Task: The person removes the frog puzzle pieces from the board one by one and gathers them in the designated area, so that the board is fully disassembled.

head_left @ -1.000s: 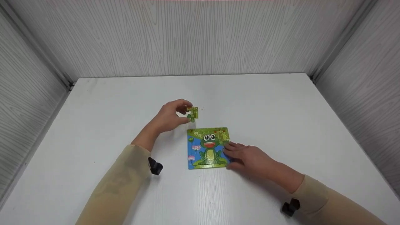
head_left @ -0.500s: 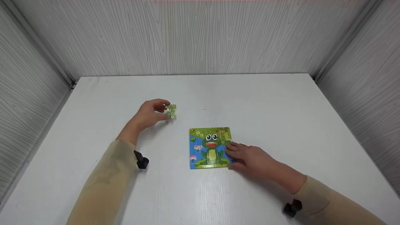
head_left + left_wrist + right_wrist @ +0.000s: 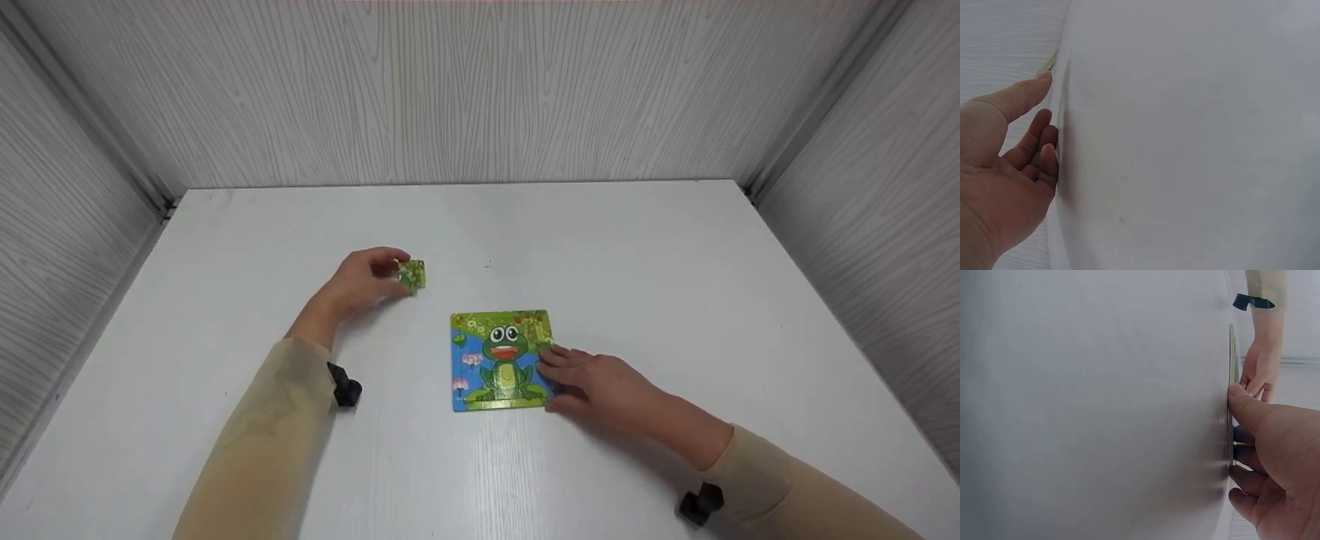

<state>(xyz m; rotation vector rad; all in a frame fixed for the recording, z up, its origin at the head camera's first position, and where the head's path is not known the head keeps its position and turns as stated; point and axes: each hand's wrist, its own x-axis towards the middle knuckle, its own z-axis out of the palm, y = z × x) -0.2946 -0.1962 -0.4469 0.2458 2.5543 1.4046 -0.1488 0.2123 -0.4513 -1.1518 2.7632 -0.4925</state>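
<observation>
In the head view, a square jigsaw puzzle (image 3: 504, 358) with a green frog picture lies flat on the white table. My left hand (image 3: 361, 279) is beyond the puzzle to the left, pinching a small green puzzle piece (image 3: 415, 273) between thumb and fingers. Only a thin green edge of the piece (image 3: 1050, 61) shows above the thumb in the left wrist view. My right hand (image 3: 600, 382) rests against the puzzle's right side, fingertips on its edge and thumb near the lower right corner. The right wrist view shows the puzzle edge-on (image 3: 1232, 354), with the thumb touching it.
The white tabletop (image 3: 637, 255) extends around the puzzle. Pale wood-grain panels stand at the back (image 3: 465, 90), left (image 3: 67, 187) and right (image 3: 862, 187). A few tiny specks (image 3: 489, 265) lie beyond the puzzle. Black devices are on both sleeves.
My left hand has moved left, away from above the puzzle's far left corner, with the piece still pinched; it has barely moved in the last half second. My right hand stays at the puzzle's edge.
</observation>
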